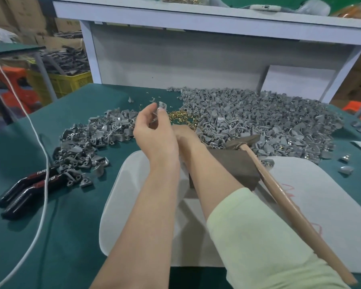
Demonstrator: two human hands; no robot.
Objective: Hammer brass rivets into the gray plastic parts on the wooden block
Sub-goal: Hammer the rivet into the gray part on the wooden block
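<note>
Fingertips [159, 110] of left hand [154, 134] pinched on gray plastic part [163, 104]; "TAPER" on black knives [40, 180].

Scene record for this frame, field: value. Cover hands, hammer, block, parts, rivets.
left hand: raised, pinches one gray plastic part at the fingertips
right hand: low beside the brass rivets, fingers hidden behind the left hand
hammer: no hand on it, handle lies across the wooden block
loose gray parts: large pile at right, smaller pile at left
utility knives: two, far left on the green mat
</note>
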